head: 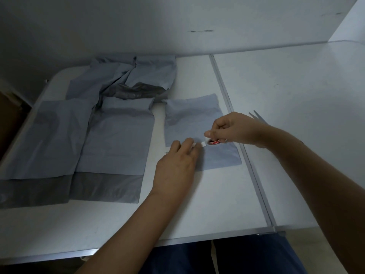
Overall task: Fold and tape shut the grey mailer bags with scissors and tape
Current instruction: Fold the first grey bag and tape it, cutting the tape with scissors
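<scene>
Right now, label by label:
Right fingers (214, 133): curled round a small tape roll (213, 141), pinching it just above the folded mailer bag (199, 127).
Left fingers (187, 144): held the free end of the tape strip (199, 144), thumb hidden, fingertips lightly bent and close together over the bag's left edge.
Right hand (235, 128): reached in from the right, forearm crossing the metal seam (246, 155) of the counter (197, 204).
Left hand (175, 171): came up from the near edge, back of the hand upward.
Tape strip: stretched short between the two hands, over the bag's lower half.
Folded mailer bag: lay flat near the counter's middle, just left of the seam.
Scissors (256, 115): tips showed behind the right wrist; the rest was hidden.
Other mailer bags (110, 135): spread and overlapping on the left, dark flaps toward the near side.
</scene>
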The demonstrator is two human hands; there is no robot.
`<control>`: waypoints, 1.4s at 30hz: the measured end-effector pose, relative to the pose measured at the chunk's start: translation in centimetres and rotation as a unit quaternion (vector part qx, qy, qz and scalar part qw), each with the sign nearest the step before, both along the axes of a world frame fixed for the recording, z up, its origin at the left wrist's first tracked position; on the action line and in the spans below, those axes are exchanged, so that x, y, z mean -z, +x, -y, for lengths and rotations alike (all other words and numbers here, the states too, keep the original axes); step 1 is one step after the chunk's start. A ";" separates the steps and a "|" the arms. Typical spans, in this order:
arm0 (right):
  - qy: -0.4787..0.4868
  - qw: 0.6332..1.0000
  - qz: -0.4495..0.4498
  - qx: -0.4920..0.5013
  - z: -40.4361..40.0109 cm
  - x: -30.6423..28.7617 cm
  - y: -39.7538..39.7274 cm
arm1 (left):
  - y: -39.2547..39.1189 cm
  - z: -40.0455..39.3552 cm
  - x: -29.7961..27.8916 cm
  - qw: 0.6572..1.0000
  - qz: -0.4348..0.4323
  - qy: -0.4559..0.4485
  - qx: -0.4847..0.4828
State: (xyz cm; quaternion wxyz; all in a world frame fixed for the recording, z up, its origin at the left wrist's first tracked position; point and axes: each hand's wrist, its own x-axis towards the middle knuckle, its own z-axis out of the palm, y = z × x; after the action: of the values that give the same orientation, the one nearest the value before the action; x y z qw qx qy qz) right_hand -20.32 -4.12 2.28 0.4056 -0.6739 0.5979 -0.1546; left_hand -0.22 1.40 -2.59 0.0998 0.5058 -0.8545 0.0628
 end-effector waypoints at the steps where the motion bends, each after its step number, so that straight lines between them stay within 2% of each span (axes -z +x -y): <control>1: -0.003 1.000 -0.006 -0.001 0.0 0.0 0.1 | 0.0 0.1 0.1 1.000 -0.003 -0.001 0.003; 8: -0.023 1.000 -0.004 0.013 0.0 0.4 0.0 | 0.1 0.4 1.0 0.998 -0.044 -0.011 0.042; 17: -0.013 1.000 0.007 0.022 -0.1 0.6 -0.7 | 0.1 -0.3 0.7 1.000 -0.024 0.003 -0.003; 29: -0.059 0.990 -0.127 -0.018 0.0 -0.2 -0.5 | -0.4 -0.5 0.0 1.000 0.022 0.015 0.008; 36: 0.007 1.000 0.018 0.002 -0.8 0.4 -1.3 | -1.0 -0.6 -0.5 0.998 0.049 0.033 0.017; 42: 0.003 0.995 0.099 0.017 -0.7 1.5 -0.5 | -1.3 -0.8 -0.9 0.996 0.070 0.046 0.019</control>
State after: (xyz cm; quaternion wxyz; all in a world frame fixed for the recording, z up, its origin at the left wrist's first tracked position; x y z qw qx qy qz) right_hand -20.86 -3.43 0.75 0.4621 -0.6436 0.5668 -0.2257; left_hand -1.48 2.17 -1.67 0.0170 0.4881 -0.8708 0.0566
